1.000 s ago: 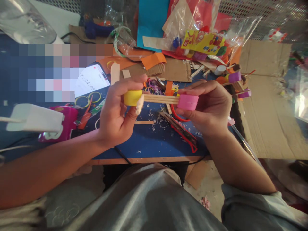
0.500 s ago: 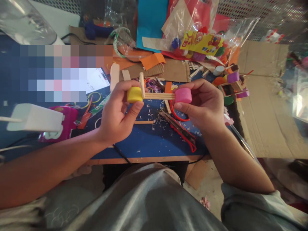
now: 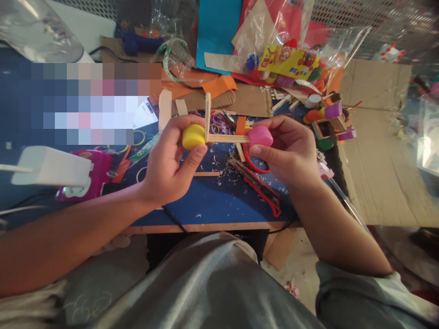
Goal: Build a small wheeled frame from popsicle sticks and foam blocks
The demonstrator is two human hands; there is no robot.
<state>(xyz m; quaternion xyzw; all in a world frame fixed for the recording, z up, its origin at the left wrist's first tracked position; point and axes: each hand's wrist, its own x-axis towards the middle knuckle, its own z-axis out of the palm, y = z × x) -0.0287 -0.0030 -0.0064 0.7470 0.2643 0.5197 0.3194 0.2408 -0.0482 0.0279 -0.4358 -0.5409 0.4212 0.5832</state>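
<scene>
Together, both hands hold one small build of sticks and round pieces, raised over the table (image 3: 178, 218), on the far side of the cutter (image 3: 256, 183) from the person. The left hand (image 3: 168, 162) is closed on the yellow piece (image 3: 194, 136), thumb on the near side and fingers on the far side; it is beyond the cutter and to its left. The right hand (image 3: 291, 148) pinches the pink piece (image 3: 260, 136) between thumb and fingers, beyond the cutter and a little to its right. Slim sticks (image 3: 228, 138) run side by side from one round piece to the other, and a crosspiece (image 3: 207, 116) meets them at a right angle, just beside the yellow one.

Pale shavings (image 3: 216, 160) lie scattered about the cutter, mostly to its left, where a flat stick (image 3: 207, 174) also lies. Just beyond the cutter is a red loop (image 3: 256, 168). Well off to the cutter's right and farther back, a frame (image 3: 331, 119) with purple, orange and green rounds rests near the cardboard (image 3: 384, 169). The pink socket (image 3: 99, 167) and white plug (image 3: 51, 167) are well to the cutter's left; the phone (image 3: 147, 116), partly masked, is left of it and farther back.
</scene>
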